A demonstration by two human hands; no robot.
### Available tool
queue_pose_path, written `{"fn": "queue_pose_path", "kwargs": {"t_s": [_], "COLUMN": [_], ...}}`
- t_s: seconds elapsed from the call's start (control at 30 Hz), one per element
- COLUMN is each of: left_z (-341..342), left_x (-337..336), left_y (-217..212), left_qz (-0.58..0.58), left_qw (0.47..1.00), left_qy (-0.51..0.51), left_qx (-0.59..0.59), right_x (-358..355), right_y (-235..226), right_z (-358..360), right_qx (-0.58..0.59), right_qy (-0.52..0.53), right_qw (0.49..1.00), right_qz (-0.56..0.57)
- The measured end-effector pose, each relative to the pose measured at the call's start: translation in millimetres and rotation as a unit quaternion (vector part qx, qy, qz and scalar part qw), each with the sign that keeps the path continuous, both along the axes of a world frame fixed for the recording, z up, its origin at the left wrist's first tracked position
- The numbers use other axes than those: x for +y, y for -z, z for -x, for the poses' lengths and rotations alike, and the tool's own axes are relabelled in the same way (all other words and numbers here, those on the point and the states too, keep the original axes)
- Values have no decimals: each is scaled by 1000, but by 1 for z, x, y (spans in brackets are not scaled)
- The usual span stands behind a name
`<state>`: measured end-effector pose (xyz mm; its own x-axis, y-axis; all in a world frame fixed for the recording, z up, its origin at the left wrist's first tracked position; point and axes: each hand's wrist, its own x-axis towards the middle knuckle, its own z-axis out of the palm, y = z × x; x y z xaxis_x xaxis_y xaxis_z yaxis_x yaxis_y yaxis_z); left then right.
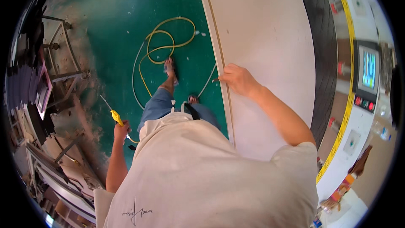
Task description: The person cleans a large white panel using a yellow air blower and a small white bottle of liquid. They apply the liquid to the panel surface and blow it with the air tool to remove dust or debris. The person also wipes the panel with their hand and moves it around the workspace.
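Observation:
Out at my left side, my left hand (121, 131) is wrapped round a yellow air blow gun (117, 118). Its long thin metal nozzle points forward and away from me. My right hand (238, 79) rests at the near edge of a large pale panel (270, 29), fingers closed in a pinch. A small dark tip (215, 80) sticks out from those fingers past the panel's edge; its kind cannot be made out. A tan strip (212, 14) runs along that edge.
A yellow air hose (177, 19) lies coiled on the green floor (114, 12) around my foot. At the left stand a metal trolley frame (67, 76) and stacked boards (25, 76). A machine with a control screen (368, 69) and a yellow stripe (349, 80) lines the right.

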<state>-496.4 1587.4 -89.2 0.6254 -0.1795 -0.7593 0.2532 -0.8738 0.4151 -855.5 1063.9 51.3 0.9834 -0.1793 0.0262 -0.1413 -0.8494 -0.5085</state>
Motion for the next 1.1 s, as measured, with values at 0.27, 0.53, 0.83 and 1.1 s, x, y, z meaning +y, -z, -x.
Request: {"fn": "queue_pose_path", "kwargs": {"t_s": [0.27, 0.53, 0.83, 1.1], "left_z": [163, 227, 331, 419], "left_x": [107, 219, 310, 410], "left_y": [-38, -2, 35, 50], "left_qz": [-58, 35, 82, 45], "left_qw": [990, 996, 989, 968], "left_qy": [127, 78, 107, 219], "left_qx": [-1, 39, 55, 113], "right_x": [161, 340, 560, 739], "right_y": [11, 14, 0, 3], "right_z": [162, 304, 477, 629], "right_qx": [38, 28, 45, 105], "right_qy": [-22, -12, 76, 166], "right_qw": [999, 999, 996, 977], "right_qz": [-26, -31, 2, -83]}}
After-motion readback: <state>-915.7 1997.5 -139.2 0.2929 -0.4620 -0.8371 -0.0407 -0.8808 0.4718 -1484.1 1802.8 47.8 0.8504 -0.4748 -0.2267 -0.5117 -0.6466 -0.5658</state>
